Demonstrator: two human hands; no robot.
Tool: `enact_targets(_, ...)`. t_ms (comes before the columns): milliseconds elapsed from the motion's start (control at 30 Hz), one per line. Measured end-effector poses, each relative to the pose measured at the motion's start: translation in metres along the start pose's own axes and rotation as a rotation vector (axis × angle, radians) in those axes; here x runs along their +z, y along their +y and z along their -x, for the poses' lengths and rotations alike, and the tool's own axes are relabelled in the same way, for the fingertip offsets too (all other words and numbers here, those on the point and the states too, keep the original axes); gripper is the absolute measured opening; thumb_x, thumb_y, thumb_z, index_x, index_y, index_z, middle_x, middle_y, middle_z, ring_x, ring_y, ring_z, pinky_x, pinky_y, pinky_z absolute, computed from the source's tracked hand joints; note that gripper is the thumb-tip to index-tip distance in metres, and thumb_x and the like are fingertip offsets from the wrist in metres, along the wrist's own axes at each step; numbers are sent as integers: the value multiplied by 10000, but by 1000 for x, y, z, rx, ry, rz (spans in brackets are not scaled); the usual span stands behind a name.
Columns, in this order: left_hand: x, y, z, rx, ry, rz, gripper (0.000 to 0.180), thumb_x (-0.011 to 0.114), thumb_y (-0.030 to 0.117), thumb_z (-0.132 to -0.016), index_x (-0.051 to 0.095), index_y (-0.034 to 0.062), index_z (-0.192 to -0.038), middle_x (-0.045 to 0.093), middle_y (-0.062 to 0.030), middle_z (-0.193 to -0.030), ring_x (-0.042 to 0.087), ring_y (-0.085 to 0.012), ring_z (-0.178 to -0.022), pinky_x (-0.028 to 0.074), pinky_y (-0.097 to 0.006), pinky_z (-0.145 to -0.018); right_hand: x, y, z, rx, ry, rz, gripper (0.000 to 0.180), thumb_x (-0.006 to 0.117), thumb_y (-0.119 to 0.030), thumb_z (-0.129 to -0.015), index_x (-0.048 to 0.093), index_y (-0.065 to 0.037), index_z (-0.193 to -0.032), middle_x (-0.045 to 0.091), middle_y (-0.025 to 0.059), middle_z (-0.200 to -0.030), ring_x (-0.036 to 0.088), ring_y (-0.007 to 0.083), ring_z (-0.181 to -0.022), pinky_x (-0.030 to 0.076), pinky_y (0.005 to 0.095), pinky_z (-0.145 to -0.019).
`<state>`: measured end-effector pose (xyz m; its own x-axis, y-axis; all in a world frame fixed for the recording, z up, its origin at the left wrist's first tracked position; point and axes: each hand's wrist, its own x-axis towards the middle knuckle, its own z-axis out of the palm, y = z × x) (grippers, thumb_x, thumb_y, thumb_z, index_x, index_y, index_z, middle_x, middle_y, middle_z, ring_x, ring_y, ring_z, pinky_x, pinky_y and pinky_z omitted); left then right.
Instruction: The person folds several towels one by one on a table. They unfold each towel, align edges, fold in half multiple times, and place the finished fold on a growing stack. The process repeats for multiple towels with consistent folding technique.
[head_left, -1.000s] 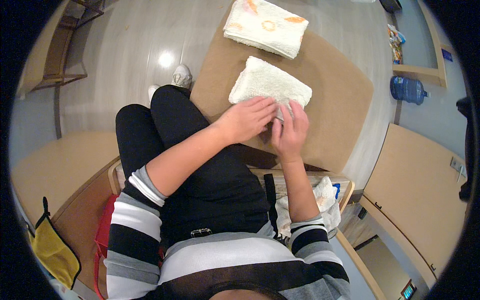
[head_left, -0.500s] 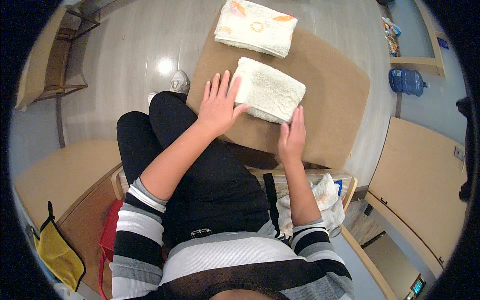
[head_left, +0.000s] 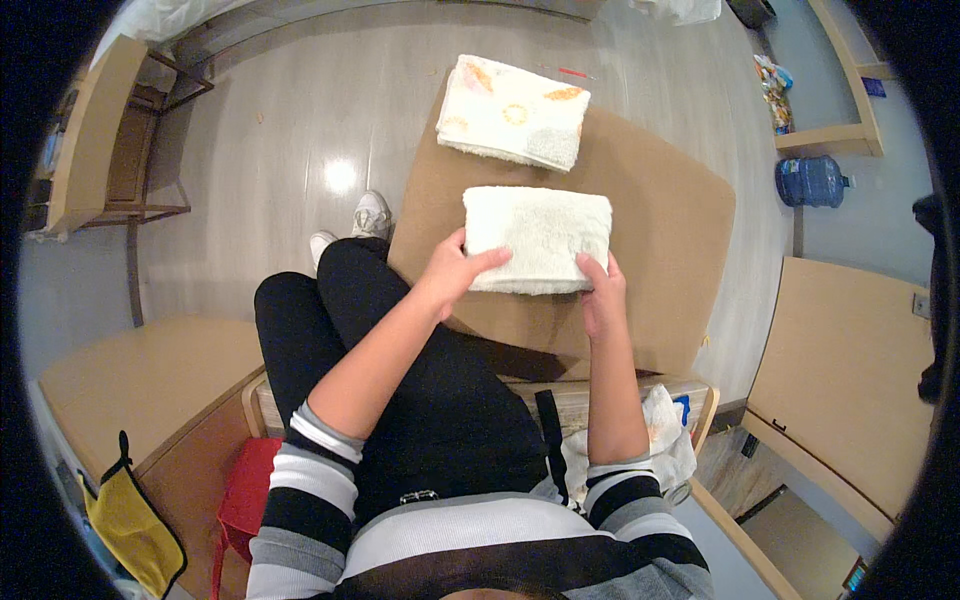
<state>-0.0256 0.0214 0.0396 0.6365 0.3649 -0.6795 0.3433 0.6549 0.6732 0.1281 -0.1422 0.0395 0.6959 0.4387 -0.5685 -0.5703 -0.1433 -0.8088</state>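
Observation:
A folded cream towel (head_left: 540, 225) is held between both hands above the brown padded surface (head_left: 660, 230). My left hand (head_left: 455, 272) grips its left near corner, thumb on top and the fingers mostly hidden beneath. At the right near corner, my right hand (head_left: 603, 290) pinches the towel the same way, thumb over the top. Beyond it lies a second folded towel (head_left: 515, 115), white with orange and pink patterns, at the far left of the padded surface. Neither hand touches that one.
Rumpled white cloths (head_left: 655, 440) lie beside my right forearm. A blue water jug (head_left: 810, 182) is on the floor at the right, near a wooden cabinet (head_left: 840, 350). A red bag (head_left: 248, 495) and a yellow cloth (head_left: 132, 525) are at the lower left.
Both hands went from resting flat against the cream towel's sides to gripping its near corners. The towel has turned squarer to me. The whole view has shifted, with the scene sitting lower.

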Motion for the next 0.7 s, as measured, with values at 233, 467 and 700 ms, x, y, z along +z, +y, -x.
enact_targets(233, -8, 69, -18, 548, 107, -112, 583, 723, 170, -849, 433, -19, -1319, 564, -139, -1244, 540, -200, -1139, 433, -328, -972, 50, -45, -30, -279, -134, -70, 536, 677, -123, -860, 455, 26, -1325, 565, 99, -1260, 545, 215, -1152, 416, 362, -995)
enact_targets(467, -23, 132, -81, 698, 444, -554, 681, 693, 194, -866, 338, -30, -1402, 462, -230, -1340, 481, -322, -1221, 386, -381, -1037, 105, -75, -101, -303, -3, 259, 583, 698, -273, -874, 476, 50, -1306, 607, 145, -1164, 621, 176, -898, 546, 294, -663)
enact_targets(700, -14, 120, -89, 1224, 564, -1489, 606, 653, 225, -849, 439, 157, -1412, 376, -133, -1472, 347, -358, -1351, 269, -514, -1109, 110, -53, -95, -888, 469, 924, 755, 726, -274, -805, 356, 1, -1403, 485, 260, -1308, 522, 376, -1141, 424, 475, -965)
